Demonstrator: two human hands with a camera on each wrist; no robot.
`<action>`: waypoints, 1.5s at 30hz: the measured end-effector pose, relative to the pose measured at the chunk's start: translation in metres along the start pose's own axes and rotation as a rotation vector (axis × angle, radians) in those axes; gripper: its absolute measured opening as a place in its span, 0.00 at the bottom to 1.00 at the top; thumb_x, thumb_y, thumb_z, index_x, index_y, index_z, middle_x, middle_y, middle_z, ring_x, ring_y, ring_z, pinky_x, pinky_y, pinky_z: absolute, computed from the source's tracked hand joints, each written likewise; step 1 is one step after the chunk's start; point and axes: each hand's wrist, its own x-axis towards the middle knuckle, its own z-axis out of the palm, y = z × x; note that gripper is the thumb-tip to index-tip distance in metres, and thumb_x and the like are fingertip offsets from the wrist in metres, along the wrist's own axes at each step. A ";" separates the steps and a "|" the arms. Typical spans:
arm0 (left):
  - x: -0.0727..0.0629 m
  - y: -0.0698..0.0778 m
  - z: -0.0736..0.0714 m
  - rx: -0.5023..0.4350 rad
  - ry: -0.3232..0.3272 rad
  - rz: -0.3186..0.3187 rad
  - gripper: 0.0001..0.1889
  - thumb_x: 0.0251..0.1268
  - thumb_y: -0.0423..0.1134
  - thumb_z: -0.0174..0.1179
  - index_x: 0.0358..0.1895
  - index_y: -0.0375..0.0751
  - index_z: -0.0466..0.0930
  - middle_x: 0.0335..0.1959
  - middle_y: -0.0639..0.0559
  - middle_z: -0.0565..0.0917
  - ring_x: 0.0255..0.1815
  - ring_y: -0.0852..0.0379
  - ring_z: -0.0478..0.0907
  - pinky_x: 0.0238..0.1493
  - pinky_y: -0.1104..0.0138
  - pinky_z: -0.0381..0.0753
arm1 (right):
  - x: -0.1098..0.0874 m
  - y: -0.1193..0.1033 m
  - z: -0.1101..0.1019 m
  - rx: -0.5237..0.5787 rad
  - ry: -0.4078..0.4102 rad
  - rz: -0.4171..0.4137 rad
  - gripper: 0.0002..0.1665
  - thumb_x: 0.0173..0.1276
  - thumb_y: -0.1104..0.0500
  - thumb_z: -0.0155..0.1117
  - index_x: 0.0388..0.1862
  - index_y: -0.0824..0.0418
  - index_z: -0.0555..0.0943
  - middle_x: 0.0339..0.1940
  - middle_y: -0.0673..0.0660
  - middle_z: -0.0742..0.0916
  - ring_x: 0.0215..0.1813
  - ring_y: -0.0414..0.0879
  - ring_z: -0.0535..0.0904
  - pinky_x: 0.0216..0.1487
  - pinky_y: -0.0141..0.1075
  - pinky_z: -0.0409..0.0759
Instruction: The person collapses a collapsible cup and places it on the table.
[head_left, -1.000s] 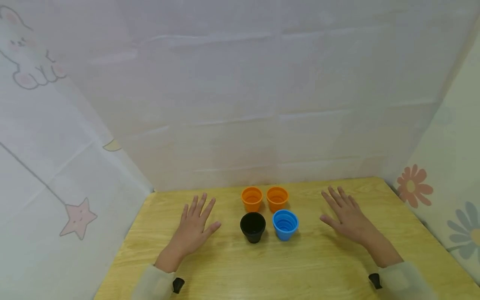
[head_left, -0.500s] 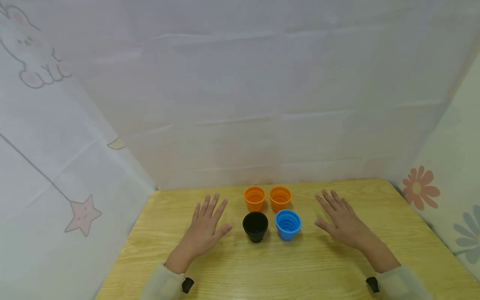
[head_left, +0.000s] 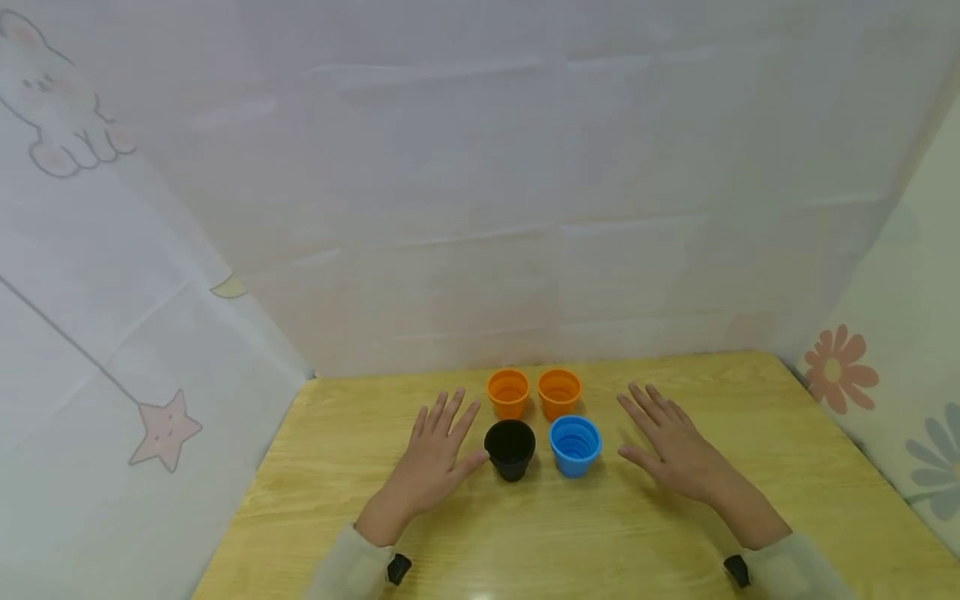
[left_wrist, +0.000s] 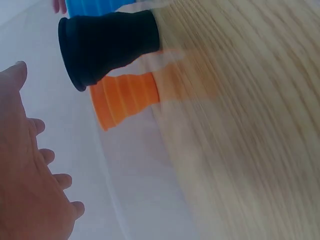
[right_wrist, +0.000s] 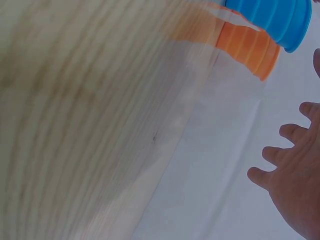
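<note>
Orange tapered ribbed cups [head_left: 559,397] (two) stand near far edge of tabletop [head_left: 525,542], black tapered cup [head_left: 510,452] and blue ribbed cup [head_left: 575,447] nearer, left hand [head_left: 431,468] and right hand [head_left: 678,450] flanking, grips spread, empty.

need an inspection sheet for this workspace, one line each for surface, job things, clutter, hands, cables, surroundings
surface: table with light wood grain
job things: black cup and blue cup in the near row; one orange cup behind the black, another orange cup behind the blue; all upright
clutter: nothing seen
hands: left hand nearest the black cup, right hand nearest the blue; both with fingers extended, holding nothing
cables: nothing seen
surroundings: pale creased backdrop behind the table; printed star at the left of the head view, printed red flower at the right
</note>
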 end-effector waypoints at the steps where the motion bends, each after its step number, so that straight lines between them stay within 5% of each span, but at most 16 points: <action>1: 0.001 0.001 0.000 0.003 -0.004 0.007 0.39 0.78 0.64 0.45 0.83 0.51 0.47 0.84 0.47 0.42 0.84 0.42 0.36 0.79 0.39 0.40 | 0.001 -0.001 0.000 -0.002 -0.002 -0.002 0.46 0.77 0.41 0.57 0.85 0.50 0.49 0.84 0.59 0.52 0.84 0.61 0.41 0.76 0.67 0.49; 21: 0.025 0.034 0.013 0.038 -0.092 0.099 0.39 0.78 0.65 0.41 0.83 0.49 0.46 0.84 0.45 0.43 0.84 0.40 0.38 0.79 0.40 0.43 | 0.004 -0.026 0.005 -0.003 -0.010 -0.074 0.47 0.75 0.40 0.60 0.84 0.50 0.51 0.84 0.58 0.56 0.82 0.63 0.50 0.74 0.66 0.56; 38: 0.038 0.051 0.028 0.089 -0.072 0.175 0.39 0.77 0.65 0.44 0.82 0.50 0.51 0.83 0.46 0.49 0.83 0.39 0.43 0.77 0.38 0.52 | 0.007 -0.036 0.011 0.020 -0.016 -0.114 0.47 0.74 0.42 0.62 0.83 0.57 0.55 0.83 0.60 0.59 0.80 0.65 0.55 0.74 0.64 0.58; 45: 0.043 0.059 0.034 0.142 -0.102 0.196 0.39 0.78 0.65 0.42 0.83 0.51 0.48 0.84 0.49 0.44 0.83 0.40 0.43 0.77 0.39 0.52 | 0.008 -0.037 0.013 0.000 -0.007 -0.140 0.47 0.74 0.42 0.63 0.82 0.57 0.57 0.82 0.60 0.61 0.80 0.64 0.57 0.74 0.63 0.61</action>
